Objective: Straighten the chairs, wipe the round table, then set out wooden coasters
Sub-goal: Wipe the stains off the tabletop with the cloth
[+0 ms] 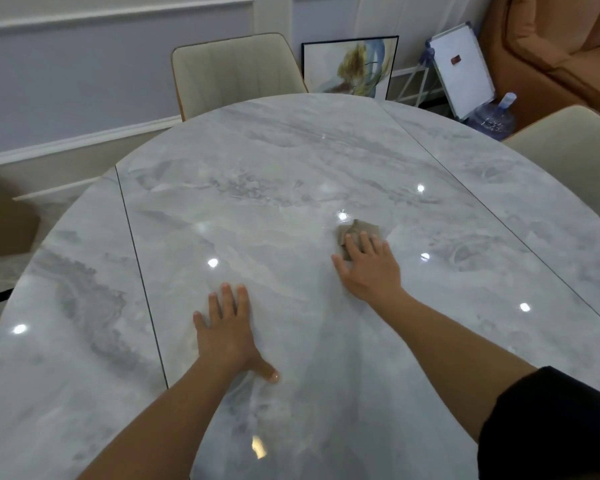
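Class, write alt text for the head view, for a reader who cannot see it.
A person's right hand presses a tan cloth flat on a grey marble table, while the left hand rests flat nearer the body. A cream chair stands at the far edge.

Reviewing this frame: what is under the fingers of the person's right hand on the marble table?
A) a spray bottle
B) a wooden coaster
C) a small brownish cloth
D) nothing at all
C: the right hand presses straight fingers onto a small brownish cloth on the table, while the left hand lies flat on bare marble.
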